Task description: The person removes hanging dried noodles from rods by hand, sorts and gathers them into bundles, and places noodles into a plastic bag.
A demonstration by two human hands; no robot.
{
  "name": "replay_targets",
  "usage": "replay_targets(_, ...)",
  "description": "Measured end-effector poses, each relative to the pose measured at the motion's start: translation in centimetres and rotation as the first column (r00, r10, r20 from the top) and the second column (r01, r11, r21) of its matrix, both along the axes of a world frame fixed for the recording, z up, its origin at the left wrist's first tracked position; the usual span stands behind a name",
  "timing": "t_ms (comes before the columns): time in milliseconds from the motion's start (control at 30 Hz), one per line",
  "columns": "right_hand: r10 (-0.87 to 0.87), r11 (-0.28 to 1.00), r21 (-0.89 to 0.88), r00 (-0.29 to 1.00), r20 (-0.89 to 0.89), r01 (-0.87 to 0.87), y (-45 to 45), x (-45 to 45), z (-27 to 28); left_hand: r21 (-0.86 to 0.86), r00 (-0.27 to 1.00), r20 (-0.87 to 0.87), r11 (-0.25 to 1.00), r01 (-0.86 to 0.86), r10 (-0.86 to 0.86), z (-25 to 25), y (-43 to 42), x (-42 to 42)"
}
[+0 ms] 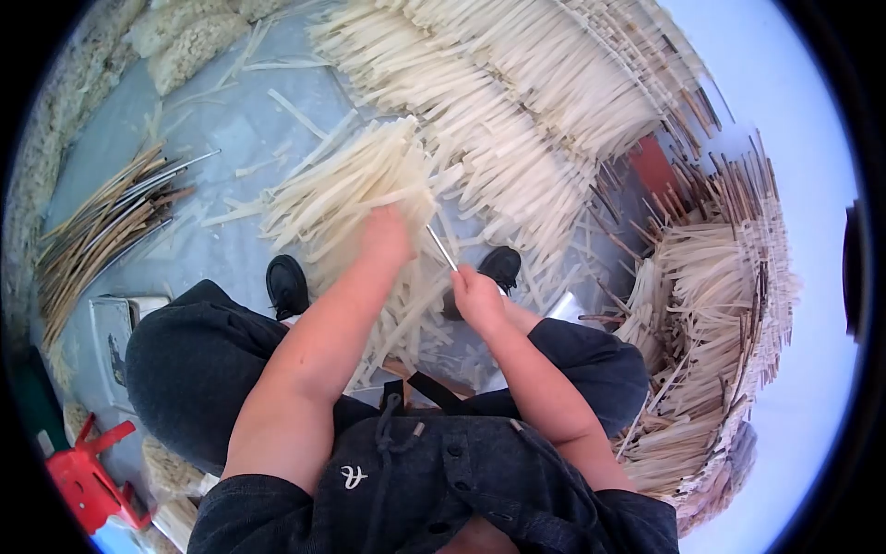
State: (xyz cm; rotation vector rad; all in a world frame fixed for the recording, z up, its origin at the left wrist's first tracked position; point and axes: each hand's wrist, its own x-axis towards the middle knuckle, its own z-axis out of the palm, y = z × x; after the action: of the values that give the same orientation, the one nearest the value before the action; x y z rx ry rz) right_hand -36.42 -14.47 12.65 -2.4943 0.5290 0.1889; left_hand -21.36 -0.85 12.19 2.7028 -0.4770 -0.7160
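A bundle of pale, flat, noodle-like strips (341, 180) lies in front of me on the grey floor sheet. My left hand (386, 236) is against its near right side; motion blur smears the fingers, so their grip does not show. Closed around the near end of a thin metal rod (441, 246) is my right hand (478, 297). The rod points up and left, its far end by the edge of the bundle. Loose broken strips (406, 319) are scattered below, between my shoes.
Long stacked rows of strips on sticks (544, 83) fill the far side, with another tall stack (701, 314) at right. Bare sticks and rods (115, 226) lie in a pile at left. A red plastic object (92, 475) sits at lower left, and bulging clear bags (198, 42) stand far left.
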Motion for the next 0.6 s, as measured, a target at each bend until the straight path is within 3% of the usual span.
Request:
replay_targets(67,-0.007,1.000,0.026,1.000,-0.004,0.007,-0.2,0.1,0.1,0.002,0.997,-0.039,0.998,0.066,-0.066,0.3,-1.2,-0.1)
replay_targets(133,-0.012,0.999,0.047,1.000,-0.012,0.012,-0.3,0.2,0.1,-0.044,0.985,0.162,0.997,0.065,-0.057,0.2,-2.9,-0.9)
replay_targets(167,-0.026,0.996,0.089,1.000,-0.008,0.026,-0.3,0.2,-0.1,-0.044,0.985,0.163,0.997,0.065,-0.057,0.2,-3.6,-1.1)
replay_targets(233,-0.037,0.991,0.130,0.999,-0.005,0.037,-0.4,0.0,-0.1,0.013,0.979,-0.202,0.999,0.038,-0.035,3.3,-4.0,-1.2)
replay_targets(267,-0.043,0.991,0.130,0.999,0.008,0.041,-0.3,-0.1,0.0,0.013,0.979,-0.201,0.999,0.036,-0.032,4.1,-4.0,-1.0)
replay_targets(367,-0.055,0.989,0.135,0.998,0.006,0.054,-0.4,0.0,-0.1,-0.035,0.973,0.015,0.973,0.230,-0.229,6.9,-4.1,0.0)
replay_targets(467,-0.076,0.985,0.153,0.996,-0.041,0.081,-0.4,0.1,0.1,-0.084,0.938,-0.141,0.948,0.306,-0.315,7.6,-4.7,0.2)
replay_targets(500,-0.088,0.982,0.163,0.994,-0.068,0.099,-0.4,0.2,0.1,-0.103,0.920,0.221,0.930,0.352,-0.324,5.5,-4.8,-0.6)
replay_targets(533,-0.089,0.982,0.162,0.994,-0.068,0.099,-0.4,0.2,0.1,-0.105,0.783,0.555,0.910,0.401,-0.281,3.7,-4.8,-1.1)
replay_targets(600,-0.098,0.975,0.198,0.995,-0.016,0.100,-0.5,0.1,-0.1,-0.106,0.839,0.453,0.917,0.386,-0.301,1.9,-3.8,-0.8)
